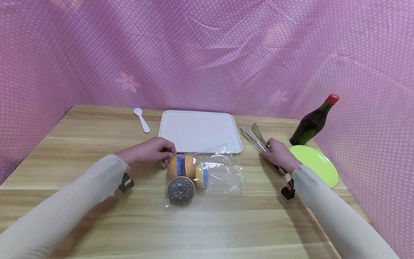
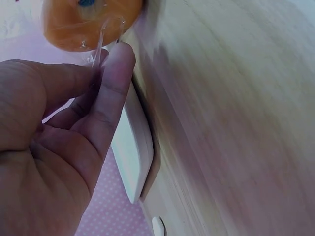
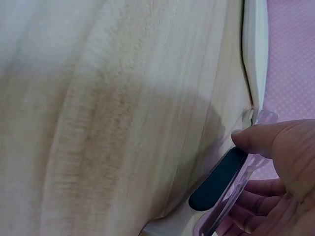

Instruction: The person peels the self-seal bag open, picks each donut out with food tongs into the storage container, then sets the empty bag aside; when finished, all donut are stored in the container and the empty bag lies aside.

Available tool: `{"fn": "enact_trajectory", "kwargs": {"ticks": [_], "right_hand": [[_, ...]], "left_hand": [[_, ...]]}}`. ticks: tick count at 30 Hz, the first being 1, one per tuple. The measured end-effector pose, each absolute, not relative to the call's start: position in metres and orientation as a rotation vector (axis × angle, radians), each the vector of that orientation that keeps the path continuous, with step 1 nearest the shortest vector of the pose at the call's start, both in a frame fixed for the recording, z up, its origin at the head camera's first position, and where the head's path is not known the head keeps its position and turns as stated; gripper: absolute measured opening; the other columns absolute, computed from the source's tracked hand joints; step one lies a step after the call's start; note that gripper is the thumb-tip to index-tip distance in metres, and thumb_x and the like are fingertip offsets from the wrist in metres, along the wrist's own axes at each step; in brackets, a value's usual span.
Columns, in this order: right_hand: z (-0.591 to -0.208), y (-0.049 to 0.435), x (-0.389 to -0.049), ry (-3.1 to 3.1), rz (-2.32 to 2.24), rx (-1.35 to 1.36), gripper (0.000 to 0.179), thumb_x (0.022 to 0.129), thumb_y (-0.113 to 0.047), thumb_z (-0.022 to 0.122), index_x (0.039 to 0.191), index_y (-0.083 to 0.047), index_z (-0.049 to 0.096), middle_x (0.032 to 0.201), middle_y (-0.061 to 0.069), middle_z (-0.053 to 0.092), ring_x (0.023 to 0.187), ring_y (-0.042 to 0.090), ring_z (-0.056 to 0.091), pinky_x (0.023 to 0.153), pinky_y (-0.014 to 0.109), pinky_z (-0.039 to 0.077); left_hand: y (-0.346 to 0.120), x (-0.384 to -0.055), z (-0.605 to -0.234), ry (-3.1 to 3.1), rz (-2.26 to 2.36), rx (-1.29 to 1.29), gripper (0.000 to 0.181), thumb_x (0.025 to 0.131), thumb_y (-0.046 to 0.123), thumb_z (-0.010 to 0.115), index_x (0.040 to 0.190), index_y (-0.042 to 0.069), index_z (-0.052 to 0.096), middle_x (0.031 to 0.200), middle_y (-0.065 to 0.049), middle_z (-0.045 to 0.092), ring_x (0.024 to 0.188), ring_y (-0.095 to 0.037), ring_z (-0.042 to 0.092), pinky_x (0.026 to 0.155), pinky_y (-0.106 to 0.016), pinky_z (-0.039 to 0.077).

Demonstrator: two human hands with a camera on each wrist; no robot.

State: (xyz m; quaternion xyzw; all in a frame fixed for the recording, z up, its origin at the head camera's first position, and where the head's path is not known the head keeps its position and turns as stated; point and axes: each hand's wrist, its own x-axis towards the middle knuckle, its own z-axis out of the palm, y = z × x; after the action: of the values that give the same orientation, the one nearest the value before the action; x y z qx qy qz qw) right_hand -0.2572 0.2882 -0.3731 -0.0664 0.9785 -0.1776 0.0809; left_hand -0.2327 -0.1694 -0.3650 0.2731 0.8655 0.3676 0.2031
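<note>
A clear plastic bag (image 1: 224, 172) lies mid-table with several toy doughnuts inside. Among them are a dark chocolate doughnut (image 1: 181, 191) with pale sprinkles and tan ones with blue icing (image 1: 180, 165). At the bag's upper left corner, my left hand (image 1: 151, 151) pinches the film between thumb and fingers. In the left wrist view an orange-tan doughnut (image 2: 91, 24) shows just beyond those fingertips (image 2: 120, 54). On the right, my right hand (image 1: 279, 155) grips metal tongs (image 1: 253, 138) by their dark-padded handles (image 3: 219, 179). The tongs' metal heads point away toward the back.
Behind the bag lies a white tray (image 1: 198, 129). A white spoon (image 1: 141, 119) rests at the back left. To the right are a lime-green plate (image 1: 315, 163) and a dark bottle (image 1: 310, 126) with a red cap. Pink dotted cloth (image 1: 207, 61) surrounds the table.
</note>
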Motion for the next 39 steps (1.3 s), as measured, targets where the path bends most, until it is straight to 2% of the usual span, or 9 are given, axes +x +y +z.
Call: {"fn": "enact_trajectory", "kwargs": {"ticks": [4, 9, 14, 21, 25, 30, 39], "right_hand": [[-0.373, 0.289, -0.259, 2.92, -0.527, -0.2, 0.036, 0.101, -0.023, 0.064, 0.113, 0.009, 0.056, 0.09, 0.015, 0.06, 0.078, 0.024, 0.056, 0.065, 0.03, 0.046], [-0.369, 0.292, -0.259, 2.938, -0.553, -0.241, 0.031, 0.098, -0.017, 0.059, 0.112, 0.011, 0.057, 0.091, 0.018, 0.061, 0.079, 0.027, 0.058, 0.068, 0.035, 0.048], [-0.358, 0.298, -0.253, 2.989, -0.551, -0.266, 0.035, 0.096, -0.015, 0.056, 0.117, 0.013, 0.055, 0.099, 0.023, 0.063, 0.085, 0.031, 0.059, 0.076, 0.041, 0.049], [-0.342, 0.31, -0.232, 2.979, -0.668, -0.225, 0.041, 0.101, -0.026, 0.055, 0.128, 0.005, 0.049, 0.1, 0.016, 0.059, 0.079, 0.023, 0.054, 0.066, 0.031, 0.044], [-0.336, 0.319, -0.218, 3.009, -0.742, -0.363, 0.035, 0.103, -0.026, 0.059, 0.126, -0.001, 0.053, 0.089, 0.01, 0.057, 0.071, 0.017, 0.049, 0.06, 0.029, 0.042], [-0.333, 0.325, -0.201, 3.025, -0.745, -0.61, 0.025, 0.1, -0.019, 0.066, 0.122, -0.008, 0.061, 0.077, 0.002, 0.055, 0.062, 0.007, 0.045, 0.056, 0.026, 0.039], [-0.328, 0.322, -0.179, 2.98, -0.692, -0.962, 0.03, 0.093, -0.012, 0.076, 0.121, -0.018, 0.069, 0.08, -0.011, 0.064, 0.065, -0.002, 0.051, 0.058, 0.021, 0.047]], "left_hand": [[-0.168, -0.235, -0.363, 2.444, 0.988, 0.789, 0.017, 0.103, -0.001, 0.056, 0.098, 0.002, 0.072, 0.08, -0.008, 0.068, 0.073, -0.012, 0.061, 0.069, -0.024, 0.055], [-0.169, -0.238, -0.362, 2.481, 0.941, 0.835, 0.017, 0.101, 0.0, 0.059, 0.097, 0.005, 0.075, 0.084, -0.005, 0.071, 0.078, -0.012, 0.06, 0.073, -0.023, 0.051], [-0.169, -0.24, -0.359, 2.472, 0.93, 0.84, 0.016, 0.099, -0.002, 0.061, 0.096, 0.003, 0.076, 0.087, -0.004, 0.072, 0.078, -0.012, 0.061, 0.072, -0.022, 0.053], [-0.168, -0.242, -0.356, 2.443, 0.938, 0.81, 0.018, 0.097, -0.007, 0.06, 0.099, 0.0, 0.077, 0.089, -0.006, 0.073, 0.078, -0.012, 0.063, 0.071, -0.021, 0.054], [-0.17, -0.244, -0.356, 2.463, 0.927, 0.834, 0.02, 0.096, -0.007, 0.061, 0.098, 0.003, 0.078, 0.087, -0.004, 0.072, 0.078, -0.012, 0.061, 0.072, -0.022, 0.052], [-0.174, -0.245, -0.355, 2.499, 0.898, 0.838, 0.021, 0.096, -0.006, 0.061, 0.095, 0.006, 0.079, 0.082, -0.002, 0.071, 0.076, -0.012, 0.059, 0.073, -0.024, 0.05], [-0.175, -0.248, -0.36, 2.515, 0.913, 0.85, 0.023, 0.095, -0.008, 0.061, 0.095, 0.007, 0.078, 0.085, -0.003, 0.072, 0.079, -0.013, 0.059, 0.073, -0.024, 0.05]]}}
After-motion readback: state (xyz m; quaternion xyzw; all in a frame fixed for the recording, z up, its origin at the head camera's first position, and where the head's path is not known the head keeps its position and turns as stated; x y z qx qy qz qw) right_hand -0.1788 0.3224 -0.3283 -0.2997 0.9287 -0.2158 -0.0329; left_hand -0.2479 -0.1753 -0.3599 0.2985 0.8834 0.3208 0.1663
